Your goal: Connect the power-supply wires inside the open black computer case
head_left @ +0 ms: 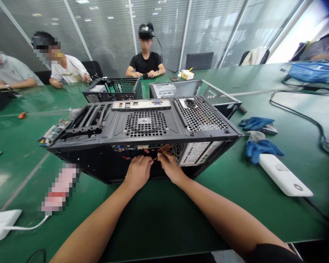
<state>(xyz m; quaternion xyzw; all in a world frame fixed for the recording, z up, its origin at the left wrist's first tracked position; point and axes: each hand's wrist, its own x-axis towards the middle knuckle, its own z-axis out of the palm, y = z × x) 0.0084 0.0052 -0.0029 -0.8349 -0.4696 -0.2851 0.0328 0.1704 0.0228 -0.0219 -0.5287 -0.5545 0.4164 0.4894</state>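
Observation:
A black computer case [117, 128] lies with its rear panel upward and its open side toward me. Both of my hands reach into that open side. My left hand [138, 171] is closed, its fingertips pinching a thin yellow-and-black cable [155, 159]. Just to the right, my right hand [170, 168] is also closed, thumb and fingers on the same cable. Behind the right hand a bundle of coloured wires [166, 149] runs from the power supply [199, 153]. Part of a circuit board [120, 148] shows under the case's upper edge. The cable's ends are hidden.
Two more open cases [112, 87] [222, 95] stand behind. Blue gloves [259, 122] and a white power bank [285, 175] lie right; a pixelated pink object [60, 188] and a circuit board [53, 132] lie left. Other people sit across the green table [142, 226].

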